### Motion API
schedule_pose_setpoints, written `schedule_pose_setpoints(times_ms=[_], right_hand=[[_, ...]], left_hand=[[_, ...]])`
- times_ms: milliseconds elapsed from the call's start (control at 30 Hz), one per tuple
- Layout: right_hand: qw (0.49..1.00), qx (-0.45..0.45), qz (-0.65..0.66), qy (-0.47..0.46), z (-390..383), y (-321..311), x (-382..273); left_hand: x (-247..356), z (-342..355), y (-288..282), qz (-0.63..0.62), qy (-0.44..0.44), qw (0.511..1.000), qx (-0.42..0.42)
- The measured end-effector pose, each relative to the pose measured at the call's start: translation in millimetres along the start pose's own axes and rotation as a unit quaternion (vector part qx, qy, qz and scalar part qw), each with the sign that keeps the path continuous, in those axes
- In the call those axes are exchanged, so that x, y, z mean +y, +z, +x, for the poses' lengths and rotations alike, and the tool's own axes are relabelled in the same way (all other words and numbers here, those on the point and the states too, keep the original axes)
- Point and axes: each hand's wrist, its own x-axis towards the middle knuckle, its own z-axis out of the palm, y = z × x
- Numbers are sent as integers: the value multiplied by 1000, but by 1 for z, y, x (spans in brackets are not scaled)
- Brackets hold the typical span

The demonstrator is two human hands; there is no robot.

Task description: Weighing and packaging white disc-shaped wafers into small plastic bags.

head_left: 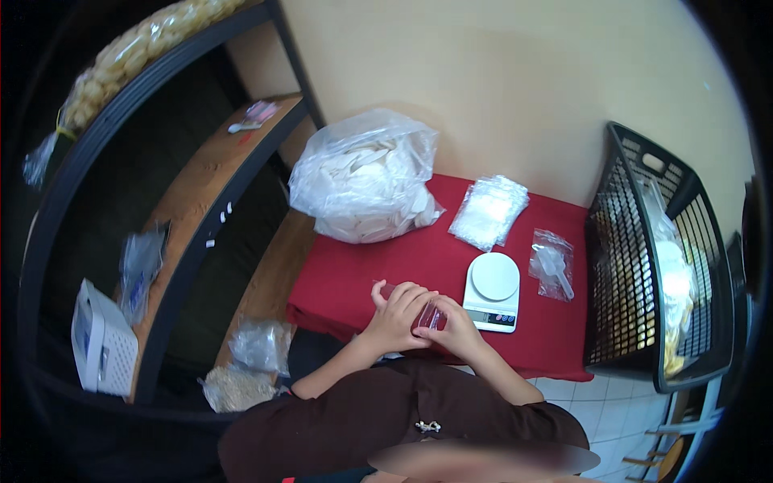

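Note:
My left hand [394, 316] and my right hand [456, 332] are close together over the near edge of a red-covered table [346, 278]. Between them is a clear, shiny plastic piece [432, 316], with red showing through it. The fingers of both hands are bent around it; its full shape is hidden. Just right of my hands stands a white kitchen scale [493, 282] with a round platform. A white scoop [555, 270] lies on a small clear bag beyond the scale. Behind the scale is a pile of clear plastic bags [489, 211].
A large clear sack of whitish pieces [366, 181] stands at the table's back left. At the right rises a tall black crate [628, 266] with bags inside. On the left is a shelf [189, 193] carrying a white basket [105, 346] and a grey bag [145, 270].

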Motion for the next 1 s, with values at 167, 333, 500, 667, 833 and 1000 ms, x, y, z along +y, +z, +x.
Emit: schedule_pose_setpoints(times_ms=[167, 333, 500, 667, 833, 1000], right_hand=[[999, -19, -20, -41, 23, 14, -5], [995, -19, 49, -86, 61, 17, -31], [959, 112, -113, -236, 145, -15, -63], [921, 82, -276, -261, 250, -20, -89], [839, 8, -528, -132, 299, -16, -58], [875, 79, -436, -194, 271, -14, -70]], left_hand=[[-24, -8, -21, -12, -1, 999, -32], [-64, -16, -42, -109, -93, 990, -10], [-99, -19, -72, -161, -149, 976, 9], [-130, -30, -93, -179, -141, 973, 31], [-151, -39, -101, -186, -144, 969, 72], [-165, -47, -106, -222, -179, 956, 70]])
